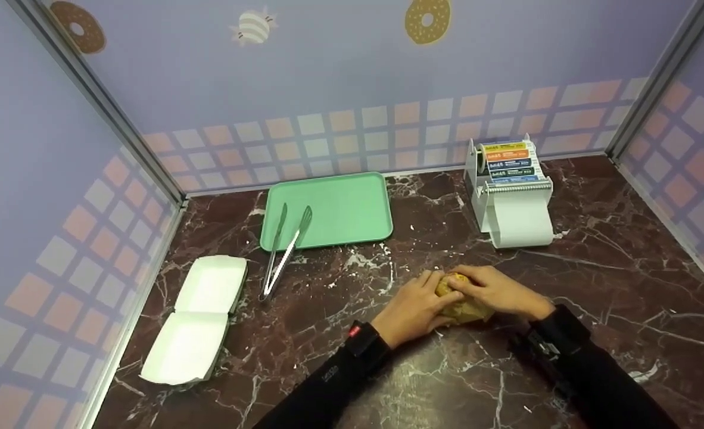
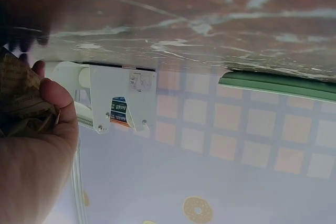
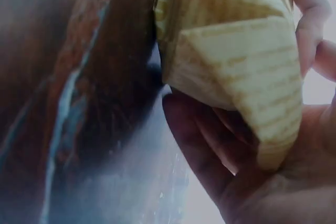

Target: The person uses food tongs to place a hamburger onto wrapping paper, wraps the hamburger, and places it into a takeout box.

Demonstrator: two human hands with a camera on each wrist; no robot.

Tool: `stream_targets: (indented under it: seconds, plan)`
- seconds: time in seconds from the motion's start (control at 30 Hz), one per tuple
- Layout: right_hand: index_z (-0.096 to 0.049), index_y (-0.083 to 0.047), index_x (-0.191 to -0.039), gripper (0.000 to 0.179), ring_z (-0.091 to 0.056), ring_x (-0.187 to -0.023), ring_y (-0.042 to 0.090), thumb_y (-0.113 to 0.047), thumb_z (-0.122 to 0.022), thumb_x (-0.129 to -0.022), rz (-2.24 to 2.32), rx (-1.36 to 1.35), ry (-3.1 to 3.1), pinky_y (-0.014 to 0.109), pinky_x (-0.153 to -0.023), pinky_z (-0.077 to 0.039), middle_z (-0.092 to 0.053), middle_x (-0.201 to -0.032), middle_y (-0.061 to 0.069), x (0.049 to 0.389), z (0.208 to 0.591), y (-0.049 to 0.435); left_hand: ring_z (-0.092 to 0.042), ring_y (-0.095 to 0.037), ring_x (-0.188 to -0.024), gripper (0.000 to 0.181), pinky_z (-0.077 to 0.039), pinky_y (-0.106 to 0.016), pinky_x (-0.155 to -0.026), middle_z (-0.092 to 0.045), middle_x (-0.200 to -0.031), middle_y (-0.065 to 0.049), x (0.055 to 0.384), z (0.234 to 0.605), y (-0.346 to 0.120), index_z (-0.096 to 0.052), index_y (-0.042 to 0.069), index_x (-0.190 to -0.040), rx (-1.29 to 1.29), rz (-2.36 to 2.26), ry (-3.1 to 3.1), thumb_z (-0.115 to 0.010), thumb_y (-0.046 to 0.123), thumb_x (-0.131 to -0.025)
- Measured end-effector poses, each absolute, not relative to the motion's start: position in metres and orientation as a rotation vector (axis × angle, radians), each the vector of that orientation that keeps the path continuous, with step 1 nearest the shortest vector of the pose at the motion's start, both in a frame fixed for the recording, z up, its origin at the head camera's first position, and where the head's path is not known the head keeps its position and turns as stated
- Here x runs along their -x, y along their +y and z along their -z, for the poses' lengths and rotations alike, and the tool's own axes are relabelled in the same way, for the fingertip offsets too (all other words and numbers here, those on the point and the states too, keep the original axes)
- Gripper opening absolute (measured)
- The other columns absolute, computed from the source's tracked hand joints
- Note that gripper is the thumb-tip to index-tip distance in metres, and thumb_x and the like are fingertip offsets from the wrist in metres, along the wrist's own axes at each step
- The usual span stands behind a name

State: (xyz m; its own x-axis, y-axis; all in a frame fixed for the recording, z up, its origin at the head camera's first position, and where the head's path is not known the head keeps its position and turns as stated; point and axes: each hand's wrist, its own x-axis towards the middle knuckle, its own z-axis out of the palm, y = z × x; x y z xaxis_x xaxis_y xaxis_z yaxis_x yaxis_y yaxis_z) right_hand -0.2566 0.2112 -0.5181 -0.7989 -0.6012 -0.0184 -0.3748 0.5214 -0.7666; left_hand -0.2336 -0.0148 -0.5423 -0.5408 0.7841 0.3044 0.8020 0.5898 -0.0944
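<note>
A round, burger-sized bundle wrapped in yellow printed paper [image 1: 466, 308] is between both hands just above the dark marbled counter; its contents are hidden. From its left side my left hand [image 1: 413, 307] grips it, thumb low and fingers over the top. My right hand [image 1: 498, 291] holds the opposite side, with fingers curled across the upper paper. In the right wrist view a folded, pointed flap of the wrapper [image 3: 252, 72] lies against the right palm, and the other fingers reach behind it. Crumpled wrapper [image 2: 23, 90] sits against the left thumb in the left wrist view.
An open white clamshell box [image 1: 185, 345] lies at the left. Metal tongs [image 1: 283, 256] rest partly on a green tray [image 1: 352, 211] at the back. Toward the back right stands a white label dispenser [image 1: 516, 179] with colourful rolls and a hanging paper strip. Patterned walls enclose the counter.
</note>
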Motion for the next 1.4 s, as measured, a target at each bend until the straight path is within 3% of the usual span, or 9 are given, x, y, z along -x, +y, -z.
stream_targets:
  seconds: [0.33,0.47,0.63,0.77,0.97,1.23,1.4]
  plan:
    - [-0.064,-0.011,-0.133,0.041,-0.065,-0.116,0.028,-0.04,-0.047,-0.108,1.195,0.815,2.436,0.055,-0.104,-0.049,-0.07,-0.127,0.008,0.259,0.519,0.21,-0.054,-0.021,-0.117,0.053,-0.054,-0.031,-0.097,-0.056,-0.136,-0.01,0.234,0.54,-0.016,-0.059,0.027,-0.14,1.295,0.128,-2.547,-0.065,0.053,-0.095]
    - [-0.065,-0.01,-0.131,0.041,-0.066,-0.112,0.025,-0.038,-0.043,-0.11,1.236,0.782,2.398,0.049,-0.101,-0.05,-0.071,-0.123,0.007,0.26,0.519,0.21,-0.054,-0.024,-0.123,0.057,-0.055,-0.035,-0.099,-0.052,-0.141,-0.014,0.234,0.54,-0.018,-0.056,0.029,-0.145,1.283,0.154,-2.595,-0.065,0.054,-0.095]
    - [-0.064,-0.006,-0.132,0.052,-0.067,-0.085,0.019,-0.043,-0.033,-0.112,1.32,0.642,2.298,0.03,-0.078,-0.056,-0.071,-0.102,0.007,0.26,0.521,0.211,-0.049,-0.037,-0.137,0.059,-0.051,-0.048,-0.105,-0.034,-0.16,-0.021,0.232,0.539,-0.019,-0.05,0.034,-0.151,1.28,0.212,-2.663,-0.06,0.056,-0.097]
    - [-0.057,-0.002,-0.141,0.062,-0.068,-0.079,0.019,-0.048,-0.028,-0.111,1.402,0.527,2.204,0.026,-0.068,-0.057,-0.071,-0.103,0.014,0.261,0.523,0.213,-0.05,-0.034,-0.136,0.059,-0.052,-0.047,-0.104,-0.035,-0.161,-0.014,0.232,0.536,-0.018,-0.046,0.038,-0.152,1.299,0.203,-2.662,-0.057,0.057,-0.098]
    - [-0.056,-0.003,-0.142,0.068,-0.069,-0.099,0.024,-0.052,-0.023,-0.111,1.488,0.479,2.153,0.029,-0.087,-0.056,-0.068,-0.124,0.016,0.263,0.523,0.215,-0.052,-0.023,-0.127,0.06,-0.052,-0.037,-0.104,-0.05,-0.145,-0.009,0.235,0.53,-0.017,-0.047,0.041,-0.151,1.312,0.295,-2.642,-0.064,0.054,-0.095]
    - [-0.051,0.0,-0.144,0.072,-0.074,-0.091,0.028,-0.056,-0.022,-0.109,1.701,0.5,1.93,0.035,-0.078,-0.062,-0.072,-0.11,0.02,0.266,0.524,0.216,-0.05,-0.015,-0.113,0.065,-0.05,-0.031,-0.097,-0.054,-0.131,-0.004,0.239,0.519,-0.022,-0.05,0.04,-0.15,1.159,0.643,-2.739,-0.071,0.055,-0.09]
    - [-0.041,0.003,-0.15,0.075,-0.07,-0.105,0.026,-0.056,-0.023,-0.109,1.768,0.449,1.898,0.037,-0.088,-0.06,-0.063,-0.13,0.021,0.268,0.531,0.216,-0.05,-0.018,-0.117,0.063,-0.05,-0.036,-0.099,-0.054,-0.133,-0.005,0.241,0.517,-0.025,-0.048,0.039,-0.151,1.075,0.744,-2.829,-0.067,0.055,-0.093]
